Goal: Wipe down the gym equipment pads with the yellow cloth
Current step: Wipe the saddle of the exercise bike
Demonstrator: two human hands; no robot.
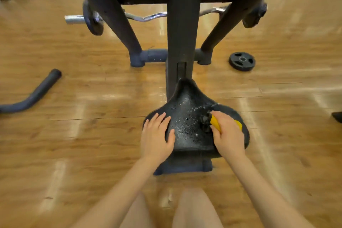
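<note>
A: From the head camera, what sits in the middle?

B: A black, saddle-shaped padded seat [192,116] on a dark metal machine frame [182,29], speckled with pale droplets or foam.

A: And the hands?

B: The left hand [157,135] lies flat on the seat's left edge, fingers straight and spread, holding nothing. The right hand [226,133] is curled round a yellow object [216,123] on the seat's right side; yellow shows at both sides of the fist. Whether it is the cloth, folded or bunched, I cannot tell, and a blurred dark bit sits at its left end.

A: Around it?

B: A glossy wooden plank floor [74,135]. A black round weight plate [242,60] lies flat to the right of the frame, a chrome curl bar [146,17] rests behind it, and a dark curved tube [31,94] lies at the left. Bare knees show at the bottom.
</note>
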